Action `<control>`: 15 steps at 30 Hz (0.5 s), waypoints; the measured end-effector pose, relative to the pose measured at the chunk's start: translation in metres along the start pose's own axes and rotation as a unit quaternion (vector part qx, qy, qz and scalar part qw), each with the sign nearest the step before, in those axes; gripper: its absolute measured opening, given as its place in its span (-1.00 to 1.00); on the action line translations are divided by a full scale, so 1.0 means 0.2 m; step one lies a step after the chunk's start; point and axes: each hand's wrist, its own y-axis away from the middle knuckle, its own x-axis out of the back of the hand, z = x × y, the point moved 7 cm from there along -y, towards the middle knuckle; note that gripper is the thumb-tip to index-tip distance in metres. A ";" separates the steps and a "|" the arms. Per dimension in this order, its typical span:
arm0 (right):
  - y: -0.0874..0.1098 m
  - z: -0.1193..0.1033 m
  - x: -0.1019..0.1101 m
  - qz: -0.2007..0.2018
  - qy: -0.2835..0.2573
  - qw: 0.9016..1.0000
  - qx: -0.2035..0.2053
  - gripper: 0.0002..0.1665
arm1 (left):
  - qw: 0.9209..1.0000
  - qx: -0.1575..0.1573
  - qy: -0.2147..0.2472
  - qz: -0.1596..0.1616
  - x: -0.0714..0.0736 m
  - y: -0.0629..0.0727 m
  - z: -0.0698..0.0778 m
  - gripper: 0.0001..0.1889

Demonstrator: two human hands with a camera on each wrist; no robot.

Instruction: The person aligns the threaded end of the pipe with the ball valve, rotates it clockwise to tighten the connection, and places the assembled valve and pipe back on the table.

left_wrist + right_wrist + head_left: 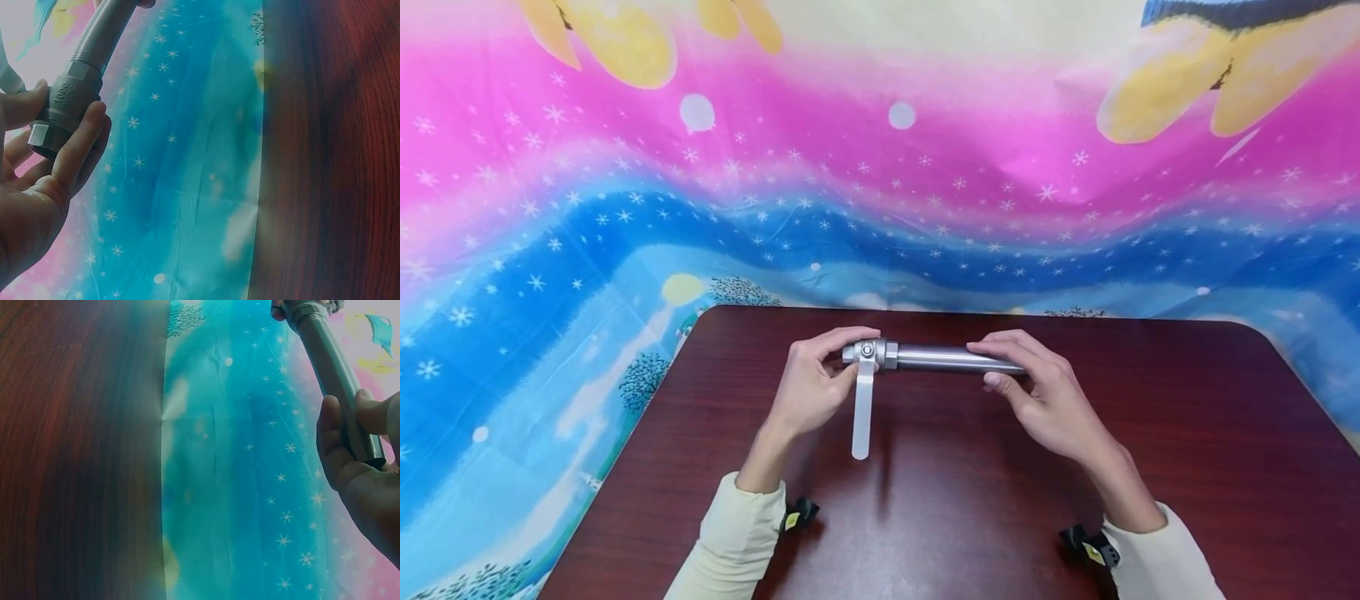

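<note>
A steel ball valve (67,100) with a long flat lever handle (863,412) is joined at its hex end to a shiny metal pipe (940,358). My left hand (812,379) grips the valve body, thumb on one side and fingers on the other; raised marking shows on the body in the left wrist view. At the pipe's far end, my right hand (1048,392) holds it between thumb and fingers, and the pipe's end (375,459) lies in that hand. The assembly is held level above the table, with the lever pointing toward me.
A dark red-brown wooden table (970,517) with rounded far corners lies beneath both hands. Behind it hangs a colourful backdrop cloth (880,208) with snowflakes. Black camera mounts (801,514) sit at both wrists, by the pale sleeves.
</note>
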 end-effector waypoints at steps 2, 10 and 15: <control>0.00 0.00 0.00 -0.004 -0.009 1.000 -0.002 -0.44 | 1.000 0.000 -0.001 0.000 0.00 0.00 0.00 -0.50; 0.00 0.01 -0.02 -0.018 -0.014 1.000 -0.022 -0.47 | 1.000 -0.001 -0.002 -0.001 0.00 0.00 0.00 -0.51; 0.01 0.01 -0.03 -0.026 -0.005 0.999 -0.044 -0.44 | 1.000 0.001 -0.006 -0.001 0.00 0.00 0.00 -0.48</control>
